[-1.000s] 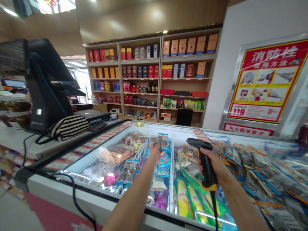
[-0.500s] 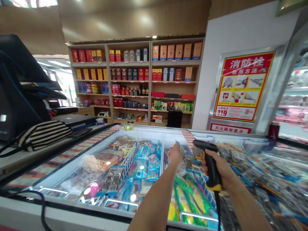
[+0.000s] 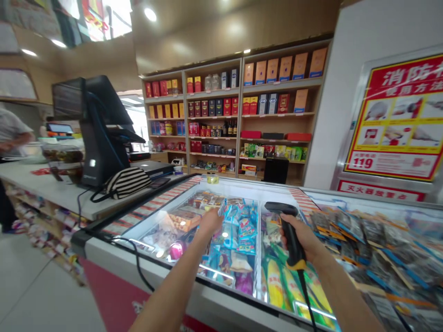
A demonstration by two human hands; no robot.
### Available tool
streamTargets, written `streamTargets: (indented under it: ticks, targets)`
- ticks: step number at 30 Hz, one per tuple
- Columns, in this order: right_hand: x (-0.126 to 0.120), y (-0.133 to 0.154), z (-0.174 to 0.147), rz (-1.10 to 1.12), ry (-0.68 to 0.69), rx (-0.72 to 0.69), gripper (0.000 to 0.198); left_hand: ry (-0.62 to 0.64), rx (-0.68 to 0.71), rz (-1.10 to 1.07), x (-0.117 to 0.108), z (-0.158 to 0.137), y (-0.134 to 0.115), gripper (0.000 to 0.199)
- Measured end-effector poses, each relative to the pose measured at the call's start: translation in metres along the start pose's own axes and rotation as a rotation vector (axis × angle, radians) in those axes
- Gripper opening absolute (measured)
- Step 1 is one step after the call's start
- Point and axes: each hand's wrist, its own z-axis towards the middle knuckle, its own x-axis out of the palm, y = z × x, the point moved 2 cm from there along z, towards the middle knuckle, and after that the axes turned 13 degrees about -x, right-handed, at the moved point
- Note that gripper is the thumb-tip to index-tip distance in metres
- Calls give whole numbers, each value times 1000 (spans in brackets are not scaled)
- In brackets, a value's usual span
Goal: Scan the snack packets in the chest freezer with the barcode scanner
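Over the freezer [image 3: 104,253], one scanner [image 3: 292,244] sits clasped inside the right hand [image 3: 303,235]; I cannot tell how the left hand [image 3: 209,226] grips.

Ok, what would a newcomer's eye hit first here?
Probably the black scanner in the right hand, held over the brightly lit case, with the left hand near the blue packets. Then the big red-and-yellow poster on the wall at the view's right. On the left, the striped pouch on the counter.
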Motion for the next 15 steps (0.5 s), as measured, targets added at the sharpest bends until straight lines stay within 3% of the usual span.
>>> streamTargets:
  ticks: [3, 6, 10, 15]
  targets:
    - [14, -5, 2, 4, 54, -8, 16, -5, -52, 201, -47, 3, 24, 28]
    - [18, -8, 4, -14, 70, -8, 18, 42, -94, 255, -58, 2, 40, 38]
    - [15, -8, 5, -13, 56, 6, 19, 124, 17, 262, -28, 1, 41, 39]
    - [6, -7, 5, 10, 18, 21, 19, 38, 107, 112, 29, 3, 17, 37]
